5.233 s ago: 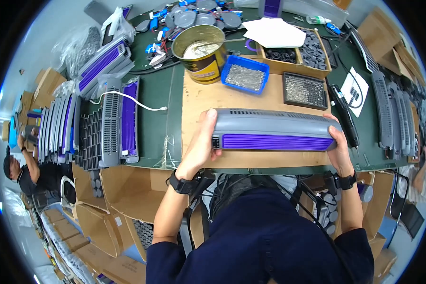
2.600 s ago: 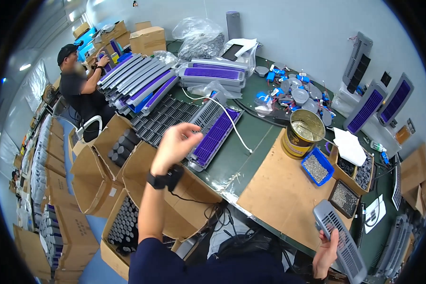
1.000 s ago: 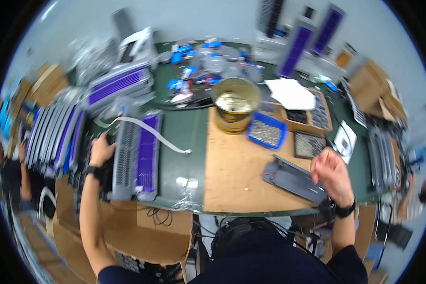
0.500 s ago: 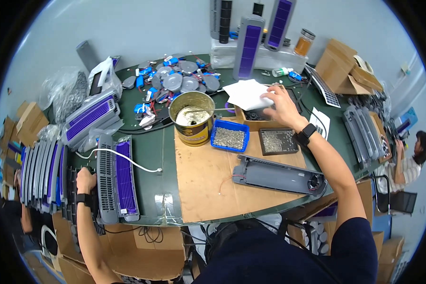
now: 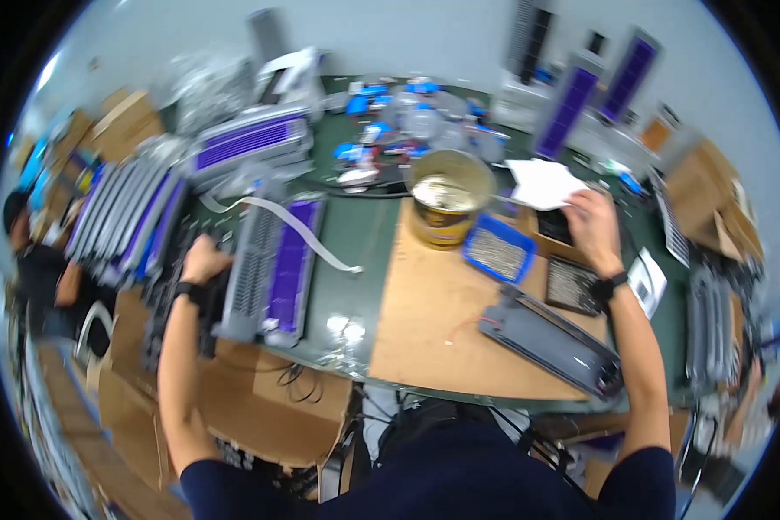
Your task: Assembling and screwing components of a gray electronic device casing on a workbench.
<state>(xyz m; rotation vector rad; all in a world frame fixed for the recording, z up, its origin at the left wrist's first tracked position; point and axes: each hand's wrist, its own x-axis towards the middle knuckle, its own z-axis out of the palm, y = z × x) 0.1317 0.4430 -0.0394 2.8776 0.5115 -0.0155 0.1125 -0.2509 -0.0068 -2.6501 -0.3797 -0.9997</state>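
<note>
My left hand [image 5: 204,260] is closed over the top of black slatted grille parts [image 5: 169,299], which stand in a row at the left table edge. Blur hides its fingertips. My right hand [image 5: 595,227] has its fingers bent at the edge of a white paper sheet [image 5: 546,185]. The sheet partly covers a cardboard box [image 5: 542,243] with dark parts inside. Below that hand lie a dark tray of small metal pieces [image 5: 572,284] and a grey housing shell [image 5: 550,340] with thin red wires.
A yellow-brown tin bucket [image 5: 442,227] stands beside a blue tray of small metal pieces [image 5: 516,276] on a cardboard sheet [image 5: 416,347]. Grey-and-purple housings [image 5: 290,277] with a white cable [image 5: 299,230] lie near my left hand. Round grey parts with blue packs [image 5: 420,121] are heaped behind.
The view has swung left, so the scene sits farther right and is blurred. My right hand's fingers have come closer together at the paper's edge. My left hand stays on the black grilles.
</note>
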